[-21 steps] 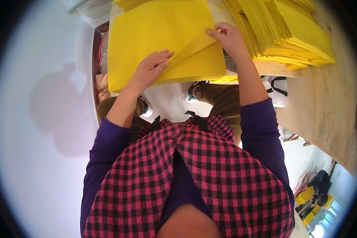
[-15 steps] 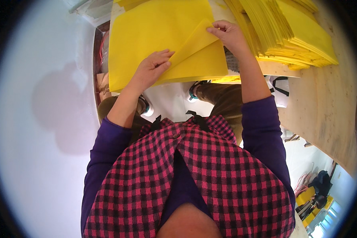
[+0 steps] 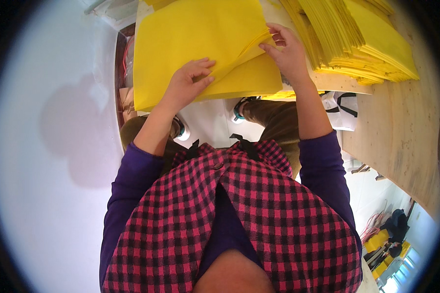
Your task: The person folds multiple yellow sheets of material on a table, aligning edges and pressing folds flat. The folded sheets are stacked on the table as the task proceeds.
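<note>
A stack of yellow fabric sheets [image 3: 181, 34] lies in front of me, its near edge above my feet. The top sheet's near right corner is lifted into a loose, slanting flap [image 3: 234, 61]. My left hand [image 3: 188, 83] is by the lower left end of this fold, fingers apart, fingertips against the sheet. At the flap's upper right end is my right hand [image 3: 289, 56], thumb and fingers spread apart around the corner with a gap between them. Whether its fingertips still touch the fabric is hard to see.
To the right, thick piles of folded yellow fabric [image 3: 376, 44] sit on a pale wooden table [image 3: 396, 132]. Below its edge is a white bag [image 3: 344, 111] with black straps. A white wall [image 3: 34, 195] stands close on my left. Clutter lies on the floor at lower right.
My right thumb and fingers have parted from their pinch on the flap's corner, and the hand has shifted slightly right. The flap has sagged and creased. My left hand stays nearly in place.
</note>
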Demonstrator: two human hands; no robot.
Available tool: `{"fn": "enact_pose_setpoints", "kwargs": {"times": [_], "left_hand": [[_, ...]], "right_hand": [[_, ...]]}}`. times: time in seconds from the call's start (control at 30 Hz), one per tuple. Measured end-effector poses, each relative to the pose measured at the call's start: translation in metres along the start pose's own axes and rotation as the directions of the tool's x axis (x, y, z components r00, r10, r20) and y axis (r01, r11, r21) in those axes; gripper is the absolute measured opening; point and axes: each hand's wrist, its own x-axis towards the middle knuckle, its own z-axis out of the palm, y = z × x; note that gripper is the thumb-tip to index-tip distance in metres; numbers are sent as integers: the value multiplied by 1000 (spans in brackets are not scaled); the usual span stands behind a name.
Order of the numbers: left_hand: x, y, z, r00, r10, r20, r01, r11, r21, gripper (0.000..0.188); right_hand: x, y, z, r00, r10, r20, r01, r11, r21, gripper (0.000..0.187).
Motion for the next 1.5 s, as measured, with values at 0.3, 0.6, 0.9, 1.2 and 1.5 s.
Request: {"fn": "enact_pose_setpoints", "kwargs": {"times": [0.3, 0.6, 0.9, 1.2, 1.5], "left_hand": [[2, 2, -2, 999, -21, 31, 20, 999, 28, 10], [2, 3, 0, 999, -42, -25, 41, 998, -39, 11], [2, 6, 1, 999, -36, -29, 36, 999, -13, 12], [2, 5, 0, 998, -51, -25, 49, 998, -50, 13], [1, 2, -1, 998, -64, -25, 61, 994, -86, 14]], "right_hand": [[-15, 17, 6, 985, 9, -170, -7, 1000, 8, 30], [-26, 21, 3, 976, -1, -220, 12, 999, 49, 20], [-42, -4, 7, 986, -143, -88, 137, 988, -76, 24], [-43, 15, 16, 991, -101, -86, 92, 991, -97, 17], [-57, 108, -26, 854, 519, 39, -416, 727, -547, 19]]}}
